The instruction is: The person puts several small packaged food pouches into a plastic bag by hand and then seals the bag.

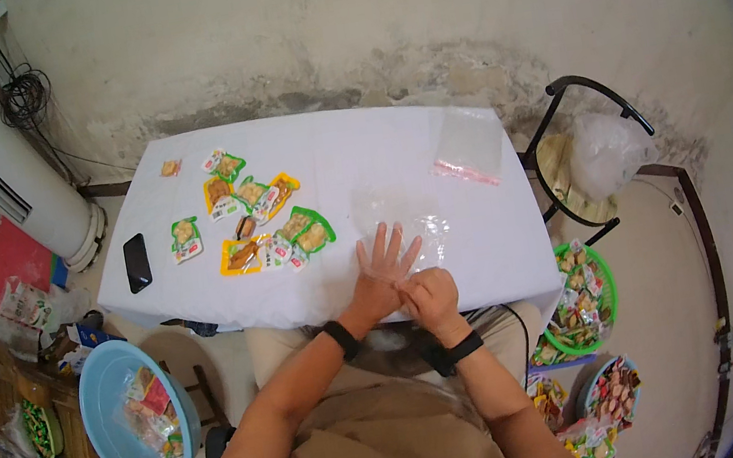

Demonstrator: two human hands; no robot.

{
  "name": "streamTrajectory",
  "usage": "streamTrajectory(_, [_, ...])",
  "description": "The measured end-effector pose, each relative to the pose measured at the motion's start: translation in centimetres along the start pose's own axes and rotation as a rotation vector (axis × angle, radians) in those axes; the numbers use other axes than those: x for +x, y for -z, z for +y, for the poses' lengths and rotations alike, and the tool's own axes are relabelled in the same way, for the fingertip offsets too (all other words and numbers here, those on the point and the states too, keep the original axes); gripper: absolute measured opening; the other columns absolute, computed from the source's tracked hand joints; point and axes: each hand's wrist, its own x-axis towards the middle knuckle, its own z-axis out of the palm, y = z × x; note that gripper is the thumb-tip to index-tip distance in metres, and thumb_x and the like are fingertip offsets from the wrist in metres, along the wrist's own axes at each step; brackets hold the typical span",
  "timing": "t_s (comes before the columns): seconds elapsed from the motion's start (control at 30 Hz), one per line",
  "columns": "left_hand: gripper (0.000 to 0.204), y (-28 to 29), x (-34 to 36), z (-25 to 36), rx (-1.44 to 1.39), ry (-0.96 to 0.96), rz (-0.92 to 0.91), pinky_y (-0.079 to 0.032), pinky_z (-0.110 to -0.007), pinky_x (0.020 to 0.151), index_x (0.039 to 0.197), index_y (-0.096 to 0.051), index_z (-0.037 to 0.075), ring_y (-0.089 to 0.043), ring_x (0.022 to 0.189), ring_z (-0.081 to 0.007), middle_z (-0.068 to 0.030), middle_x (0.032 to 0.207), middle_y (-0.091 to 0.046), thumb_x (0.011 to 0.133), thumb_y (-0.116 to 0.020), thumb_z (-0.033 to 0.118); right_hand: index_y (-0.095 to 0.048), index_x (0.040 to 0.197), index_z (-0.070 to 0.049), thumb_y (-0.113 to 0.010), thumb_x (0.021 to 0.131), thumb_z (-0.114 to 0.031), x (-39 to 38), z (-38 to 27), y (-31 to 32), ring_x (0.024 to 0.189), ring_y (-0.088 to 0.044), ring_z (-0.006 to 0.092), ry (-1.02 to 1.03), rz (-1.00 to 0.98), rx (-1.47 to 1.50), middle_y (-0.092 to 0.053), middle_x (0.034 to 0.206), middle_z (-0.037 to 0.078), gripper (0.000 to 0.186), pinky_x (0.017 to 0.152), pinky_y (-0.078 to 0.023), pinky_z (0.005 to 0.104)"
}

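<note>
My left hand (383,272) is over the table's near edge, palm down and fingers spread. Beside its thumb side, my right hand (432,300) is closed with fingertips pinched against it; what they pinch, if anything, is too small to make out. Just beyond the hands, thin clear plastic film (432,230) lies on the white-covered table (355,150). Several snack packets (242,255) in green, yellow and clear wrapping are scattered to the left of my hands. A flat clear bag (468,146) with a pink strip lies at the far right.
A black phone (137,263) lies near the table's left edge. On the floor at left stands a blue basin (98,430) with packets inside. To the right are a green basket (610,292) of packets, another tub (637,378), and a black-framed chair (586,80) bearing a white plastic bag (609,153).
</note>
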Motion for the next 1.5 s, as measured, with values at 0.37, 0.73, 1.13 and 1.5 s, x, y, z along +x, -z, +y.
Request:
streamTrajectory(0.37, [0.070, 0.7, 1.7, -0.8, -0.039, 0.072, -0.224, -0.017, -0.066, 0.098, 0.133, -0.041, 0.012, -0.017, 0.134, -0.0409, -0.0235, 0.146, -0.017, 0.073, -0.064, 0.039, -0.056, 0.077, -0.008, -0.064, 0.067, -0.006, 0.3, 2.4, -0.2, 0.071, -0.054, 0.0267, -0.254, -0.135, -0.076, -0.054, 0.075, 0.008, 0.012, 0.059, -0.042, 0.0377])
streamTrajectory(0.73, [0.029, 1.8, -4.7, -5.1, -0.359, 0.062, -0.336, -0.045, -0.038, 0.086, 0.108, -0.059, 0.005, -0.054, 0.101, -0.0312, -0.0155, 0.106, -0.059, 0.082, -0.058, 0.020, -0.058, 0.077, -0.006, -0.063, 0.075, -0.009, -3.2, 3.5, -3.4, 0.069, -0.055, 0.0300, -0.374, -0.279, -0.074, -0.053, 0.074, 0.011, 0.006, 0.058, -0.045, 0.0400])
streamTrajectory(1.13, [0.052, 4.2, -5.3, -15.4, 0.123, 0.510, -0.058, -0.039, -0.044, 0.093, 0.120, -0.046, 0.001, -0.045, 0.113, -0.0380, -0.0223, 0.127, -0.044, 0.071, -0.063, 0.007, -0.059, 0.079, -0.007, -0.064, 0.075, -0.007, -2.1, 2.3, -3.7, 0.067, -0.057, 0.0285, -0.473, -0.180, -0.015, -0.055, 0.076, 0.009, 0.007, 0.056, -0.046, 0.0365])
streamTrajectory(1.5, [0.020, 7.0, -3.1, -18.8, 0.073, 0.668, 0.089, -0.045, -0.048, 0.065, 0.093, -0.057, -0.001, -0.058, 0.069, -0.0375, -0.0199, 0.077, -0.059, 0.085, -0.051, 0.016, -0.062, 0.080, -0.007, -0.065, 0.076, -0.008, -2.2, 2.1, -3.7, 0.063, -0.057, 0.0281, -0.450, -0.131, 0.010, -0.055, 0.075, 0.009, 0.005, 0.054, -0.047, 0.0362])
